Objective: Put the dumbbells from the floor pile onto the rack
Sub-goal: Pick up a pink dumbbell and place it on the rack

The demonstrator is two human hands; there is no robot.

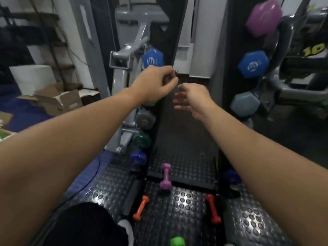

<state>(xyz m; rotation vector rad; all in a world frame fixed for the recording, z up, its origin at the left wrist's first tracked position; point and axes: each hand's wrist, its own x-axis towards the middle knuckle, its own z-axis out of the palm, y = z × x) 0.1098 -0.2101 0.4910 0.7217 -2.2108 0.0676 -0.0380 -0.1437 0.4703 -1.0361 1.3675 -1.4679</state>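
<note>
Nearest the camera, the person's dark-clothed knee [85,226] fills the lower left, with both bare forearms reaching forward over the studded black rubber floor mat [186,206]. On that mat lie the small dumbbells not yet racked: a pink one [165,176] across the rack's base bar, an orange one [141,207], a red one [213,209], and a bright green one [177,241] at the bottom edge. The tall black upright rack [166,41] already carries a blue hexagonal dumbbell [253,64], with a purple one [263,17] above and a grey one [245,105] below.

The main risk seems to be the loose dumbbells underfoot: a step or knee shift could roll or kick them. The frame is also blurred, so a hurried reach could misjudge a rack slot.

The left hand [156,84] is raised at the rack's left post, fingers curled; whether it pinches anything cannot be told. The right hand [192,98] hangs just beside it, fingers relaxed and spread, holding nothing.
</note>
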